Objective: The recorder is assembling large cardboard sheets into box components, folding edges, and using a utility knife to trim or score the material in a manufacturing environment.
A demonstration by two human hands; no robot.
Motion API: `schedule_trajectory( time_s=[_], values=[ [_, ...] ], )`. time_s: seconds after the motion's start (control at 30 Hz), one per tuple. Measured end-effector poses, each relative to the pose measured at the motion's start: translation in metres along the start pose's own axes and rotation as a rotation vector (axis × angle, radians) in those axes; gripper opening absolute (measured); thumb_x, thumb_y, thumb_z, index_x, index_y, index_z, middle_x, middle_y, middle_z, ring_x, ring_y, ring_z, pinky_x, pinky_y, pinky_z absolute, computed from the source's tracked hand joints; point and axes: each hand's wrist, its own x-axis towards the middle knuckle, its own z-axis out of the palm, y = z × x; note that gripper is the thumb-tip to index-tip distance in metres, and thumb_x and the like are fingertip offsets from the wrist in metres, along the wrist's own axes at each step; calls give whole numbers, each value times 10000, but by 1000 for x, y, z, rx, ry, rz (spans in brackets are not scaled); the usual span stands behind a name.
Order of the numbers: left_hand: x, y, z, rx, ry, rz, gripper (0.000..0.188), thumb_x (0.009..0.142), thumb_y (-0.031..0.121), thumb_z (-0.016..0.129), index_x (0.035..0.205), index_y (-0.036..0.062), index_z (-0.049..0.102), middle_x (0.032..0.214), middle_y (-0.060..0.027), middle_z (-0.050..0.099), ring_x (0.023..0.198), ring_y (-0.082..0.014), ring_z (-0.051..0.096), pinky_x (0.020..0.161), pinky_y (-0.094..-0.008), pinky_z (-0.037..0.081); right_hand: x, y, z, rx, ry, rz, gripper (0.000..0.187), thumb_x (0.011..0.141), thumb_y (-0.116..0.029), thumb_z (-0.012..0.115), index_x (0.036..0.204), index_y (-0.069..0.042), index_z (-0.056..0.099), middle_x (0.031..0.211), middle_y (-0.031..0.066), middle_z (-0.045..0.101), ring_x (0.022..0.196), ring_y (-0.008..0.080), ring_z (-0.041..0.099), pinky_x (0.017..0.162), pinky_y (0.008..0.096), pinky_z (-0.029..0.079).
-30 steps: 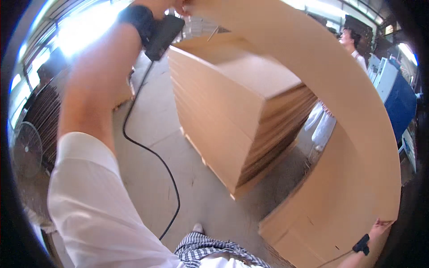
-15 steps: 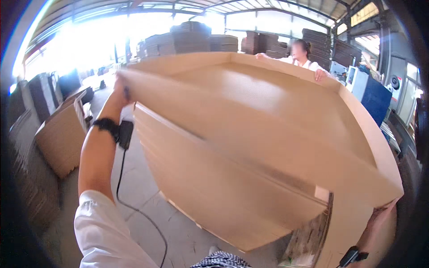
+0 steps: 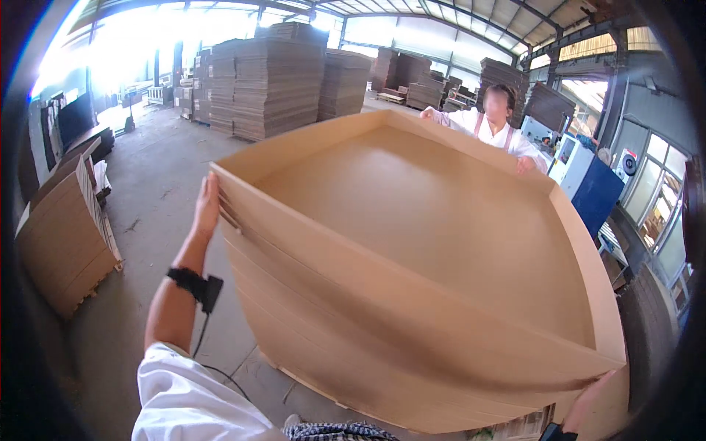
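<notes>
Lowered the cardboard tray (image 3: 434,213) from a high bowed strip, arching from 12 to 4 o'clock a second ago, to a broad box shape with its inside in view. Covered the top of the cardboard stack (image 3: 316,338), bare then. Swung the left hand (image 3: 208,204) from past 11 o'clock, through 10, down to 9. Brought the co-worker (image 3: 493,126) at 2 o'clock closer to the middle, with the legs now hidden, one hand (image 3: 427,112) at the far rim (image 3: 471,145) at 1 o'clock and the other hand (image 3: 525,165) past 2. Brought tall brown piles (image 3: 265,84) into view at 11.
</notes>
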Motion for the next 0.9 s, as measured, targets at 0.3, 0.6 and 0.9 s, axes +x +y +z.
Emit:
schedule_trajectory(
  time_s=[0.3,0.6,0.9],
  values=[
    [-58,18,-59,-13,195,32,423,1030,394,355,1130,26,538,922,-84,571,885,-170,525,842,-315,429,140,106,-64,-241,-124,-156,601,1026,-441,319,1455,-20,307,1488,158,346,1353,257,349,1133,377,249],
    [-36,2,-64,90,235,-30,567,1030,429,326,1002,-52,625,936,-216,660,866,-342,605,821,-365,462,73,81,64,-530,-21,-233,599,1032,-428,302,1442,8,320,1486,169,349,1356,273,347,1135,375,242],
    [3,-62,-92,-140,337,-65,651,1012,504,342,1214,-81,544,1148,-151,617,1054,-211,552,917,-347,421,-11,90,50,-1054,423,-469,546,1042,-368,293,1345,61,444,1373,227,479,1294,299,434,1105,352,286]
  ],
)
